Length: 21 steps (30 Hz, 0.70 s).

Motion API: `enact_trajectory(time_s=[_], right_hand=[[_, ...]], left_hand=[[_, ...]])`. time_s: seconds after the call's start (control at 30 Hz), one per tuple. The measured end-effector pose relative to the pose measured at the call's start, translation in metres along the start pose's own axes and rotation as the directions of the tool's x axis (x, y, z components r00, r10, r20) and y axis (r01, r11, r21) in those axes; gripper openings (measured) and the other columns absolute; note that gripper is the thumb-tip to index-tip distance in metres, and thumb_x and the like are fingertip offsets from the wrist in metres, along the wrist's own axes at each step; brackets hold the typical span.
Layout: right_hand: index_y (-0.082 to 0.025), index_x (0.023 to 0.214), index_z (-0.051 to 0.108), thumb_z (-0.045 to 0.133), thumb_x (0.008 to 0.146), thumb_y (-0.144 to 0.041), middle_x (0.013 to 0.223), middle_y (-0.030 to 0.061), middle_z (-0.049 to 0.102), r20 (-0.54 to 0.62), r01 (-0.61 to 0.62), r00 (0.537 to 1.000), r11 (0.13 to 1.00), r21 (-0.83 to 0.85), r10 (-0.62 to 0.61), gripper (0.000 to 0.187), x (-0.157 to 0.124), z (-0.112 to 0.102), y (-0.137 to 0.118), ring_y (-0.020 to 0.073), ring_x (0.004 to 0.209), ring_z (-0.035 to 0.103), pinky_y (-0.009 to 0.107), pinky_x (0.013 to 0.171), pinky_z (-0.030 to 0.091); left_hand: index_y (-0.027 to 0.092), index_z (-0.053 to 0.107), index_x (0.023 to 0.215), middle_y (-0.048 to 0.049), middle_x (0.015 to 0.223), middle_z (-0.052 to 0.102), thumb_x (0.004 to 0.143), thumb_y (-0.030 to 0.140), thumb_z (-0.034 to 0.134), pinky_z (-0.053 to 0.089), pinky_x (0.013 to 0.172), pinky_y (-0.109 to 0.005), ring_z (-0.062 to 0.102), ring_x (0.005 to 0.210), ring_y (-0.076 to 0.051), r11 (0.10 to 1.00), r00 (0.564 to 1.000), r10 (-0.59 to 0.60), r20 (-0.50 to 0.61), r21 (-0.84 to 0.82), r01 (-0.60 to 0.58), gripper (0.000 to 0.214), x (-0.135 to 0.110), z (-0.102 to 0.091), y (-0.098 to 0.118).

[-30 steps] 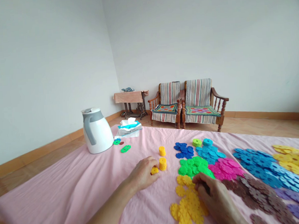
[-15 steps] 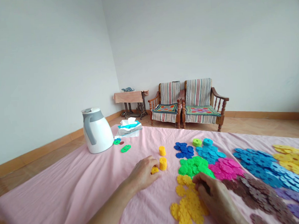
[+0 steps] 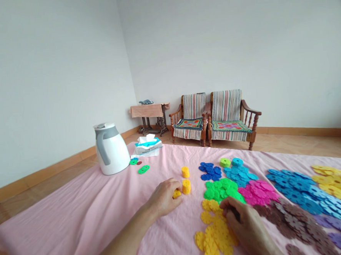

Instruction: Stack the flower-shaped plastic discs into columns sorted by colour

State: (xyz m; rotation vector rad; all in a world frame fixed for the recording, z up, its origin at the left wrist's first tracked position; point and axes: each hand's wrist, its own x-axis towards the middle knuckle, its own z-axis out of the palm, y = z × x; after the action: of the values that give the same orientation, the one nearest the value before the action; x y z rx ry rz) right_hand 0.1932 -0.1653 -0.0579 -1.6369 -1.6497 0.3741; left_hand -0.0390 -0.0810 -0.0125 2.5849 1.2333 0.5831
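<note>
My left hand [image 3: 165, 197] rests on the pink cloth, its thumb and fingers closed around a short stack of yellow snowflake discs [image 3: 177, 193]. Just right of it stand two yellow disc stacks [image 3: 186, 187], one behind the other, apart from each other. My right hand [image 3: 242, 220] is curled at the right side of a loose heap of yellow snowflake discs [image 3: 216, 232]. Its fingertips are pressed together, and whatever they may pinch is hidden. A bright green disc pile [image 3: 223, 190] lies just beyond that hand.
Pink, dark blue, light blue, brown and purple disc piles [image 3: 258, 191] spread to the right. A white and grey jug [image 3: 112, 150] and a tissue box [image 3: 148, 145] stand at the far left on the pink cloth [image 3: 85, 209]. Wooden chairs [image 3: 230, 118] stand beyond.
Nearly everything holds still. The picture has shifted very slightly; both hands keep the same places and grips.
</note>
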Motion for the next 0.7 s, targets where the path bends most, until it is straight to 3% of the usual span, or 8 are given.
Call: enact_trajectory(time_s=[0.4,0.57,0.7], right_hand=[[-0.023,0.078,0.058,0.034,0.078,-0.028,0.065,-0.0016,0.063,0.099,-0.004,0.995,1.0,-0.031,0.007,0.025,0.002,-0.005,0.002,0.0145,0.055,0.054,0.024,0.051,0.036],[-0.024,0.075,0.058,0.033,0.077,-0.027,0.062,-0.0023,0.062,0.03,-0.001,1.0,1.0,-0.022,0.002,0.025,0.001,-0.001,0.002,0.0141,0.052,0.052,0.025,0.049,0.034],[-0.024,0.073,0.057,0.033,0.076,-0.027,0.06,-0.0028,0.062,-0.018,0.001,1.0,1.0,0.001,-0.001,0.024,0.0,0.001,0.0,0.0139,0.051,0.052,0.025,0.05,0.033]], left_hand=[[0.019,0.06,0.075,-0.0005,0.079,0.058,0.069,0.015,0.053,0.038,0.063,-0.021,0.055,0.073,-0.015,1.0,1.0,-0.02,-0.011,0.018,0.02,0.009,-0.001,0.003,-0.001],[0.02,0.061,0.079,-0.0009,0.083,0.058,0.069,0.022,0.06,0.039,0.062,-0.022,0.055,0.071,-0.015,0.999,0.999,-0.032,-0.024,0.01,0.032,0.01,-0.002,-0.007,0.001],[0.019,0.062,0.08,-0.001,0.084,0.057,0.075,0.022,0.055,0.038,0.059,-0.021,0.053,0.067,-0.013,0.998,0.995,-0.049,-0.092,-0.03,0.046,0.009,-0.002,-0.019,0.004]])
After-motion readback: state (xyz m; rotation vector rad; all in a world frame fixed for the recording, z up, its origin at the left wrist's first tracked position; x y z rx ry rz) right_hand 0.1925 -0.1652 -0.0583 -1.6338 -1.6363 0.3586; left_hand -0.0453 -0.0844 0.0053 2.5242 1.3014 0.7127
